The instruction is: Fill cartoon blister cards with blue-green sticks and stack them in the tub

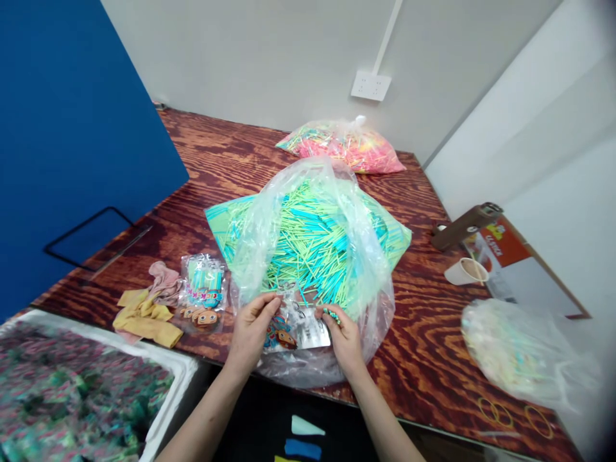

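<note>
My left hand is closed, thumb against fingers, on the left edge of a small printed plastic packet with a brown cartoon face. My right hand is closed around a small bundle of thin green and blue sticks, their ends showing between the fingers. Its fingertips are at the packet's upper right edge; whether they also grip it I cannot tell. Just beyond both hands stands a large open clear bag, full of loose green and blue sticks.
Left of the big bag lie a filled packet and yellow and pink gloves. A tied bag of pink sticks rests behind. On the right are a brown flask, a paper cup, another clear bag and rubber bands.
</note>
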Action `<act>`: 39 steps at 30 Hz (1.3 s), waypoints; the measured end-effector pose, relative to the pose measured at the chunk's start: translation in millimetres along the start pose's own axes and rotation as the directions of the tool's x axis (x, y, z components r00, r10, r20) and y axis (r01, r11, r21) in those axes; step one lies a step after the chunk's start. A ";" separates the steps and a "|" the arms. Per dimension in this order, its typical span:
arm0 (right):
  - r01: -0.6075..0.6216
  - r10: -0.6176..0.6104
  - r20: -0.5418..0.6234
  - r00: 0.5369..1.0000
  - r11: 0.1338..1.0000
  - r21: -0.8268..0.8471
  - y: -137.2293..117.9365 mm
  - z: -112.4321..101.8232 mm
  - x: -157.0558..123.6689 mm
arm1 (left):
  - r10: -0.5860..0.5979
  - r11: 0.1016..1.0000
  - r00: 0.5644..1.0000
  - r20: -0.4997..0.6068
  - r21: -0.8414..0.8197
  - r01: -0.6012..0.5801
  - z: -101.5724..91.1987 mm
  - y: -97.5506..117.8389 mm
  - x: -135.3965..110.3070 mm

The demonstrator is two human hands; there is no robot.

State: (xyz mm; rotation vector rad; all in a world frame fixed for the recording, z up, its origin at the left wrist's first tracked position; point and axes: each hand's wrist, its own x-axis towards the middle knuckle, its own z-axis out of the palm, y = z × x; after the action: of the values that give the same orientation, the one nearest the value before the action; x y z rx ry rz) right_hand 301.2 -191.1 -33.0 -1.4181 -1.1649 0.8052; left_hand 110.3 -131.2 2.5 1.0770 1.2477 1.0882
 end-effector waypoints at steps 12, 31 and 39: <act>0.243 -0.078 0.296 0.952 0.780 -0.576 -22.7 -20.1 48.0 | 0.014 1.000 0.995 0.096 0.011 -0.015 1.9 1.2 -1.0; -0.274 0.230 0.169 0.958 0.577 0.769 -96.8 6.9 85.2 | 0.053 0.998 0.963 0.262 0.001 -0.055 20.4 9.0 -6.4; -0.386 0.295 0.268 0.917 0.491 0.781 -92.2 9.6 69.1 | -0.084 0.979 0.958 0.274 -0.157 0.130 22.2 6.2 -8.3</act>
State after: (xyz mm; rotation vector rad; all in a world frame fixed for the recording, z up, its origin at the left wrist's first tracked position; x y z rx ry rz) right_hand 292.1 -128.1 63.5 -0.7817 -0.3940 1.4873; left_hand 132.1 -138.8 10.5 0.9745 0.9675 0.9174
